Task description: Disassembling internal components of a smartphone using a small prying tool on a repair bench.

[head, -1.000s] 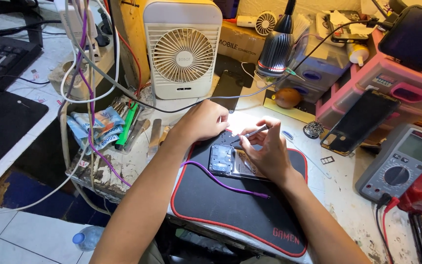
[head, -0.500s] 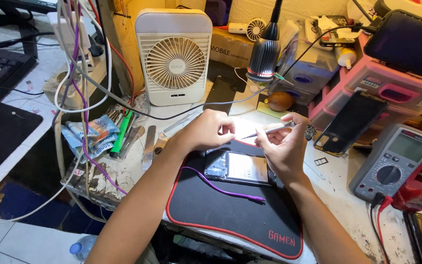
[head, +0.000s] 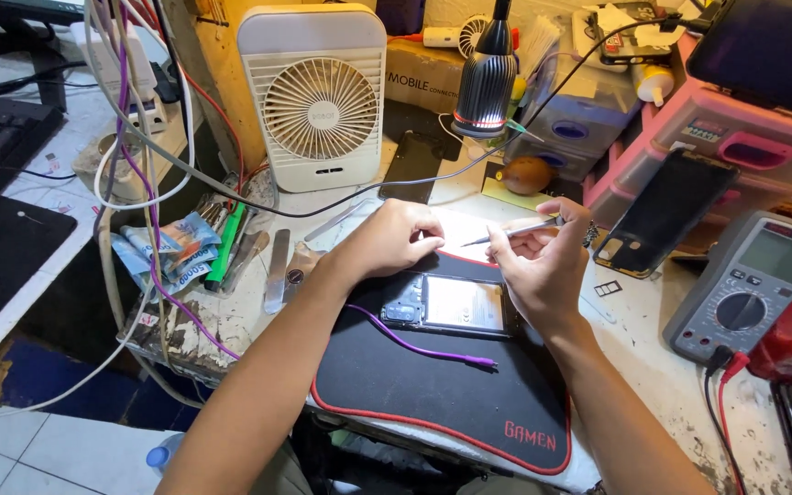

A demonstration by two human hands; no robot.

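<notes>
A black mat (head: 433,403) with a red edge is laid on the near part of the worn white surface (head: 653,339), and a purple cable (head: 419,346) is draped across it. Toward the mat's far edge an opened phone (head: 456,304) is placed flat, its inner parts exposed. Just beyond the phone, the left hand (head: 394,238) is curled loosely with its fingertips pressed down near the mat's far edge; nothing is seen to be held in it. The right hand (head: 543,266) is raised just right of the phone, and a thin metal tool (head: 511,234) is pinched between thumb and fingers, its tip pointed toward the left hand. To the right, a grey multimeter (head: 749,289) is set on the surface, with a dark phone back cover (head: 662,215) propped beside it. To the left, flat metal tools (head: 277,270), a green pen (head: 228,243) and folded banknotes (head: 162,252) are scattered. Farther back, a white desk fan (head: 318,96) is stood upright, and a small lamp (head: 486,82) is lit beside it, with pink storage boxes (head: 735,137) stacked at the far right.
</notes>
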